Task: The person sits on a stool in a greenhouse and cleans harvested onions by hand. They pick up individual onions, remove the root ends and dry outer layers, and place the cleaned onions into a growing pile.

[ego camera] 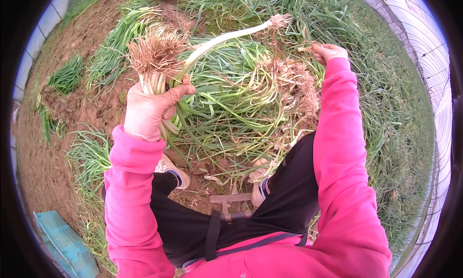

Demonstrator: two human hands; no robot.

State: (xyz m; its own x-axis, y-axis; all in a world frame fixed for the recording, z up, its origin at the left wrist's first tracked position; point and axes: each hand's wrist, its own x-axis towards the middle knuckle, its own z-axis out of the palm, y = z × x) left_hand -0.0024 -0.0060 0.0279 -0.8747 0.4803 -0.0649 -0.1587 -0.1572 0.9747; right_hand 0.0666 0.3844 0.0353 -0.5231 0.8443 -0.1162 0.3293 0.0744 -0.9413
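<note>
My left hand (148,106) is closed around a bunch of green onions or similar plants (153,82), their dense brown roots (155,53) pointing up. One longer white stalk (226,37) rises from the same grip and arcs to the right, ending in pale pinkish roots. To the right of that root end, my right hand (331,54) pinches a thin, dry, brownish strip (305,48), apart from the stalk. Below and between the hands lies a heap of pulled plants (224,93), with tangled roots (298,86) on its right side.
More bundles (121,39) (67,73) lie on the bare soil (86,108) to the left. Standing green plants (383,115) line the right, beside a plastic tunnel wall (427,35). A blue-green crate (67,243) sits at lower left. My shoes (177,173) flank scattered trimmings.
</note>
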